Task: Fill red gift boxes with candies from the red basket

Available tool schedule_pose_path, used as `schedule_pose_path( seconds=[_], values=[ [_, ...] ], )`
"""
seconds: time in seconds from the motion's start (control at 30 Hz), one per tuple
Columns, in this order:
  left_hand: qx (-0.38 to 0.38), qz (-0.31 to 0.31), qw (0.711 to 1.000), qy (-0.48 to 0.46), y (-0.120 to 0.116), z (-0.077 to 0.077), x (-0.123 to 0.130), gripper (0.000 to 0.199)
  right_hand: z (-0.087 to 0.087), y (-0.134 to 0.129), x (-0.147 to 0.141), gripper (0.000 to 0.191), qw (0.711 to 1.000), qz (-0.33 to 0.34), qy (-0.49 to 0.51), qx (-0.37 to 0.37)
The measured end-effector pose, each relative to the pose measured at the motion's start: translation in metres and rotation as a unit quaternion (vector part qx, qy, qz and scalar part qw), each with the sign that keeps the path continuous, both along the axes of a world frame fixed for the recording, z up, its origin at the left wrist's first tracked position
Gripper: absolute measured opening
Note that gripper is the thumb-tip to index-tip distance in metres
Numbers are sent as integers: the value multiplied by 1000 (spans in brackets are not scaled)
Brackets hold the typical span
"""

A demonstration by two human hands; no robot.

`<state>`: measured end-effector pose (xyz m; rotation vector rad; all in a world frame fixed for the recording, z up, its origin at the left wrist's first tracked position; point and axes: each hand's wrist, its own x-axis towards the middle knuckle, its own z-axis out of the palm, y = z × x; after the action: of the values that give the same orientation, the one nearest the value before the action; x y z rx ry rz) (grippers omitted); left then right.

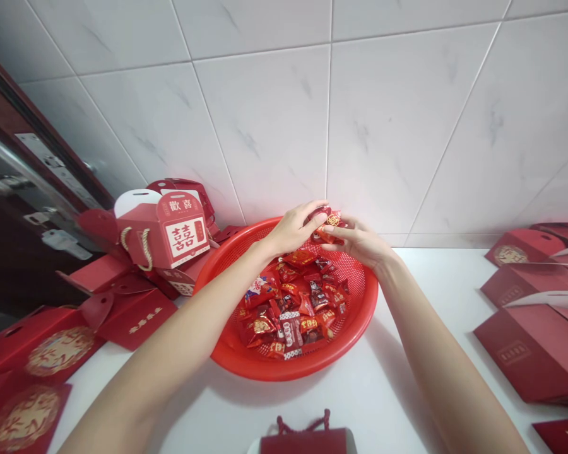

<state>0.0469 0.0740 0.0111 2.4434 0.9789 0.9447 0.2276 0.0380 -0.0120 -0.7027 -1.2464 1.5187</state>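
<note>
Above the far rim of a red plastic basket (284, 372), both my hands are close together around a small bunch of wrapped candies (334, 221) in red and orange wrappers. My left hand (293, 228) comes over the basket from the left, its fingers curled on the bunch. From the right, my right hand (360, 243) grips the same bunch with thumb and fingers. Several more wrapped sweets (307, 293) in red, brown and orange lie loose in the basket below. How many candies each hand holds is hidden by the fingers.
A red gift box (170, 233) with rope handles stands left, among several other red boxes (132, 315). More red boxes (539, 353) line the right side. A dark red box with a cord handle (307, 441) is at the near edge. Behind is a tiled wall (265, 126).
</note>
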Motion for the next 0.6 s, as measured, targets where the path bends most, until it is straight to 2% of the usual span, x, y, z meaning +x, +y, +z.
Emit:
schedule_pose_path(
  seconds=[0.27,0.6],
  values=[
    [-74,-16,996,-49,4,-2,-3,45,1,0,-2,30,1000,-3,14,-17],
    [-93,-34,991,-92,6,-1,-6,45,1,-2,-2,34,1000,-5,12,-6]
  ],
)
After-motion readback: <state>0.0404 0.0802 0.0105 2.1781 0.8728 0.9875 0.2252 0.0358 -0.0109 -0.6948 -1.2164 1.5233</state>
